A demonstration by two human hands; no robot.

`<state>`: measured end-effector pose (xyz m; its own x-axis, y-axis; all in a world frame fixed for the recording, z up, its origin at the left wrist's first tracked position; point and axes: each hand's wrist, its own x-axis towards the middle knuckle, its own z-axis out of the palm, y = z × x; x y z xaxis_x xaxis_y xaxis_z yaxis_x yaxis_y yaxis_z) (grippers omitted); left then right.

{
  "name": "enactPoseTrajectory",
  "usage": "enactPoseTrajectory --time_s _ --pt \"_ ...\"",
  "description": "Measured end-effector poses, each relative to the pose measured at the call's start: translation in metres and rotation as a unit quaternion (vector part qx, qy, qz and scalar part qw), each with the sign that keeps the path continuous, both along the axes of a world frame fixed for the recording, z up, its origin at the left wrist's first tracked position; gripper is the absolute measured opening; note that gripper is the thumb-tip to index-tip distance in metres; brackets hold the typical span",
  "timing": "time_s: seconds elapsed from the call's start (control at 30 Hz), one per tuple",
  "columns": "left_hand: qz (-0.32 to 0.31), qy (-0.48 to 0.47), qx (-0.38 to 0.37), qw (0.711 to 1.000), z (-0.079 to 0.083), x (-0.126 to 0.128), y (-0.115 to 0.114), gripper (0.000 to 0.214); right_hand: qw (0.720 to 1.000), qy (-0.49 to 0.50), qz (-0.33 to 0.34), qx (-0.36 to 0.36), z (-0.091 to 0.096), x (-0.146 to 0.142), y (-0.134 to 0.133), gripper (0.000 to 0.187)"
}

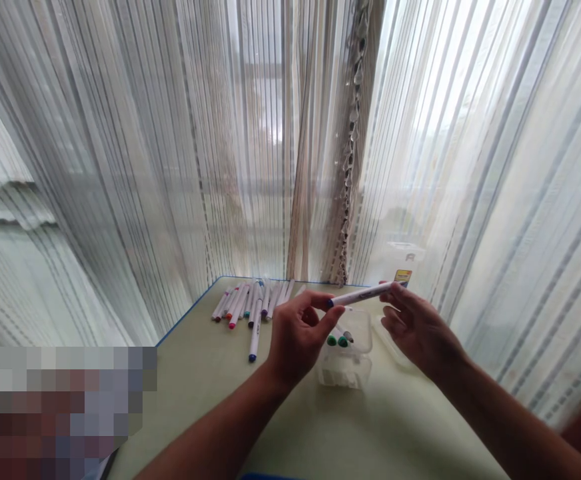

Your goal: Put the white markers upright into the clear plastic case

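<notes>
A white marker (363,294) with a dark blue end is held level above the table between my two hands. My left hand (298,333) pinches its blue end between thumb and fingertips. At the other end, the fingers of my right hand (415,323) are closed on the marker. Below it stands a clear plastic box (363,343) with green-tipped markers (342,341) and a grey-tipped one in it. Left of my left hand lies a single blue-tipped marker (254,340), beside a pile of white markers (243,300) with tips of several colours.
A light green table (195,393) with a blue edge carries these things. A clear lid or tray (395,343) lies partly under my right hand. Behind stands a clear container (404,257) with a yellow label. A striped sheer curtain (250,167) hangs along the far edge. A blurred patch covers the lower left.
</notes>
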<state>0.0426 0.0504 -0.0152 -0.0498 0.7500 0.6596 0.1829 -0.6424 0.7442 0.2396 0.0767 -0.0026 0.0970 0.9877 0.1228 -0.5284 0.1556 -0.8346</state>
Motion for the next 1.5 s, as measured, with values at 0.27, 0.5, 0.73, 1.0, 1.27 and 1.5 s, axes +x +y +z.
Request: enactPoseTrajectory --time_s 0.27,0.5,0.73,1.0,1.27,1.5 --pt "-0.015 -0.003 0.005 1.0 -0.0012 0.0007 -0.0001 0.021 1.0 0.006 0.007 0.006 -0.0009 0.0002 0.0004 0.04" --pt "-0.014 -0.008 0.013 1.0 -0.0006 0.0019 -0.0006 0.02 1.0 -0.003 0.011 0.011 -0.0036 0.0008 0.0019 0.039" --pt "-0.006 -0.003 0.008 1.0 0.0021 0.0023 -0.0037 0.018 1.0 -0.015 0.007 0.013 -0.005 0.0015 0.0022 0.04" --pt "0.0 0.002 0.009 1.0 -0.002 0.0011 0.001 0.019 0.999 -0.023 0.02 0.041 -0.0046 0.0005 0.0008 0.035" --pt "-0.004 0.012 -0.007 1.0 -0.0024 -0.0012 0.0019 0.02 0.998 -0.021 0.027 0.057 -0.0061 0.0006 0.0008 0.035" --pt "-0.008 0.006 -0.003 1.0 -0.0027 -0.0015 0.0028 0.023 0.998 -0.02 0.021 0.054 -0.0057 0.0002 0.0005 0.038"
